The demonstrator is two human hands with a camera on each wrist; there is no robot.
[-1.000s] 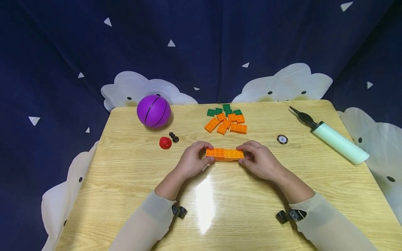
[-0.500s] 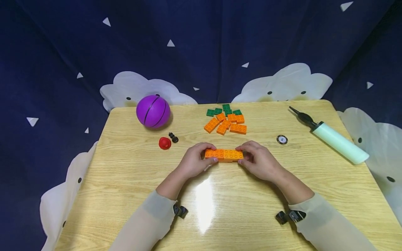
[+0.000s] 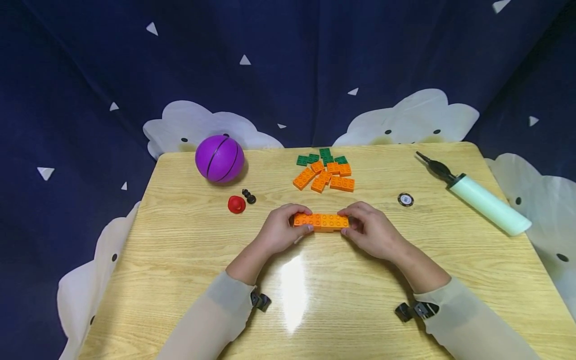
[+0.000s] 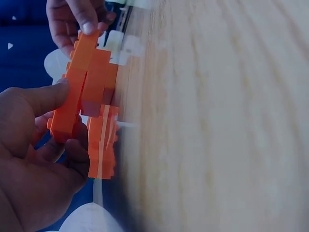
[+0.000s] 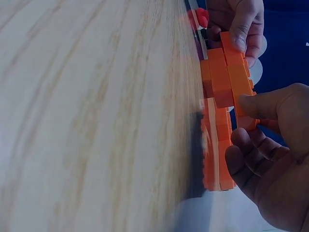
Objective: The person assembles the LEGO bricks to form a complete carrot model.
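Two orange toy building bricks lie end to end as the top row of a stepped stack; the left one (image 3: 302,219) is slightly deeper orange than the right one (image 3: 338,221). My left hand (image 3: 279,229) pinches the left brick between thumb and fingers. At the other end, my right hand (image 3: 372,231) pinches the right brick the same way. Beneath them sit a shorter orange middle layer (image 4: 96,79) and a lower brick (image 4: 112,83) near the tabletop. A thin dark gap shows between the left top brick and the middle layer in the left wrist view.
Behind the stack lie loose orange bricks (image 3: 342,183) and green bricks (image 3: 325,154). To the left are a purple ball (image 3: 219,158), a red hat-shaped piece (image 3: 236,204) and a black beaded piece (image 3: 249,196). A round chip (image 3: 405,200) and a hand pump (image 3: 490,205) lie right.
My left thumb and fingers have slid slightly right along the left top brick. My right hand keeps its grip, and the stack stays nearly in place.
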